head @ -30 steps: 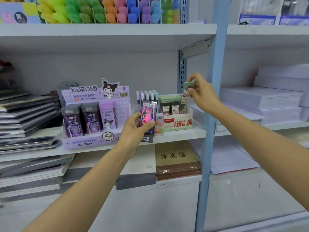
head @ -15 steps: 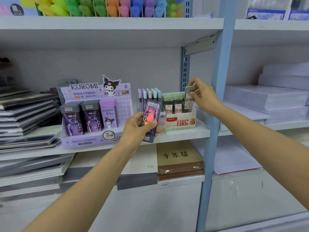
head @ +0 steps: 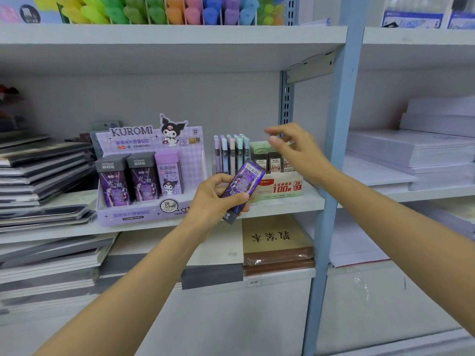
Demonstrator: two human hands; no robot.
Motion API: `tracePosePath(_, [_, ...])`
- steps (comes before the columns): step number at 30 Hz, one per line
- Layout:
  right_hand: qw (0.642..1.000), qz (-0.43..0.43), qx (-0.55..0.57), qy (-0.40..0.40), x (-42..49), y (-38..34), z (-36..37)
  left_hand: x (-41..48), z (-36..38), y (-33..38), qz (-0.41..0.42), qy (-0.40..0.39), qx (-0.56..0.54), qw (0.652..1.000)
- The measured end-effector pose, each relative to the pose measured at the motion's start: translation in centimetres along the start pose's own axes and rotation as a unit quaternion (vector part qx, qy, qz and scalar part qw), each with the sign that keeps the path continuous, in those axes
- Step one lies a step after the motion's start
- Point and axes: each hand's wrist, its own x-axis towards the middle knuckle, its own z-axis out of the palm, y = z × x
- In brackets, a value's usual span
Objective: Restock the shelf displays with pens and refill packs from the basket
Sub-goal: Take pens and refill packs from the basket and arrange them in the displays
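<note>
My left hand [head: 214, 199] grips a dark purple refill pack [head: 243, 186], tilted, in front of the middle shelf. To its left stands the purple Kuromi display box [head: 146, 211] with three refill packs [head: 140, 177] upright in it. My right hand [head: 295, 147] hovers empty, fingers loosely spread, just above the green refill packs [head: 267, 158] standing in the small green and white display box [head: 280, 187]. Pastel pens [head: 231, 154] stand between the two boxes.
The white shelf board [head: 282, 205] carries the displays. A blue upright post [head: 334, 150] stands right of my right hand. Stacked notebooks [head: 43, 181] lie at left, paper reams [head: 416, 150] at right. Coloured highlighters [head: 167, 10] fill the shelf above. A brown book [head: 277, 240] lies below.
My right hand set the green refill pack down into the green display box and let go, lifting away empty. My left hand tilted its purple pack slightly to the right.
</note>
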Motion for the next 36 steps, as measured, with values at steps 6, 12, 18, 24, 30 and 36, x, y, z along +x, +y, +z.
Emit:
tracePosePath(6, [0.97,0.016,0.147,-0.192,-2.1,-2.5,1.7,-1.0,-0.7,0.9,0.0,-0.022,0.019,1.0])
tracePosePath(12, [0.946,0.089,0.249,-0.185,-3.6,-2.0,3.1,-2.5,-3.2,1.7,0.008,0.09,-0.068,0.994])
tracePosePath(18, [0.948,0.038,0.219,-0.229,-3.9,-4.8,5.8,-4.3,-4.5,1.9,0.05,0.066,0.07,0.994])
tracePosePath(24, [0.963,-0.008,0.173,-0.205,-2.8,-7.6,7.8,-5.4,-6.0,1.1,0.103,0.114,0.245,0.957])
tracePosePath(30, [0.977,0.012,0.214,-0.004,0.7,-9.4,8.4,-6.7,-11.0,-1.1,0.141,0.154,0.584,0.785])
tracePosePath(36, [0.996,0.004,0.09,0.0,3.2,-8.9,10.5,-7.0,-11.9,-2.2,0.132,0.119,0.657,0.732])
